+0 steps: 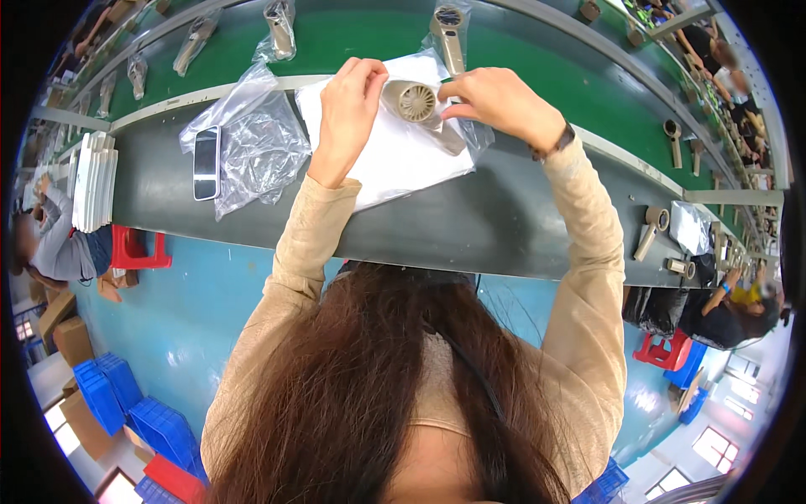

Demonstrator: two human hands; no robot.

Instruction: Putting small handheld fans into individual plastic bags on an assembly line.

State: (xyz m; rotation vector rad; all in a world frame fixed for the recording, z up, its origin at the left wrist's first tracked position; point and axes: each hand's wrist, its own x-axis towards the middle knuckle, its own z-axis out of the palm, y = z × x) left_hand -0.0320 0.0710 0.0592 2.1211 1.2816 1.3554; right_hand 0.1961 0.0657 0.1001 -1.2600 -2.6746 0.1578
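Note:
A beige handheld fan (417, 102) with a round ribbed head lies over white sheets (403, 164), its handle slanting down to the right. Thin clear plastic, apparently a bag, surrounds it. On the fan's left, my left hand (351, 105) is closed in a pinch at the bag's edge. My right hand (502, 105), wearing a dark wristband, pinches at the other side, close by the fan's head; its fingertips partly cover what they grip. Left of the sheets are loose clear plastic bags (264, 151) and a phone (206, 164).
Beyond the bench (504, 227) runs a green conveyor (361, 42) carrying bagged fans (280, 29). Another bagged fan (451, 38) is just past my hands. A white stack (94, 181) stands at the bench's left end. More fans (652, 231) lie at right. Other people sit at both sides.

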